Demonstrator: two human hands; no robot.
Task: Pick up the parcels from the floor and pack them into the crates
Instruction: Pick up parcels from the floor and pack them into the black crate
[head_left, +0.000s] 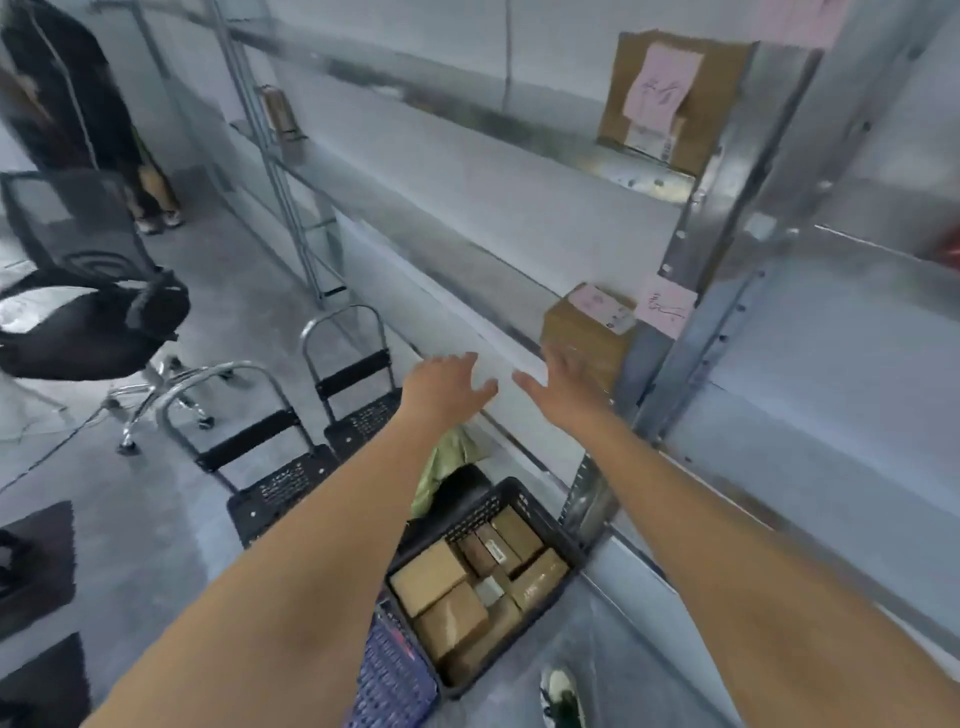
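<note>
Parcels (470, 587) lie packed edge to edge in the dark crate (530, 506) on the floor by the person's feet, which wastes little room. A blue crate (387, 670) overlaps its near side. Above, the left hand (447, 384) and right hand (566, 387) reach with fingers spread, holding nothing, toward a cardboard box (589, 325) on the metal shelf (467, 260); the right hand's fingers seem to touch its front, probably to take it from both sides.

Both arms extended toward metal shelf (519, 332); left hand (447, 384) and right hand (566, 387) spread flat, empty, right just beside cardboard parcel (587, 332) on shelf. Below, black crate (524, 506) on floor filled with brown parcels (431, 577). Two folded trolleys (280, 467) and office chair (88, 291) at left.
</note>
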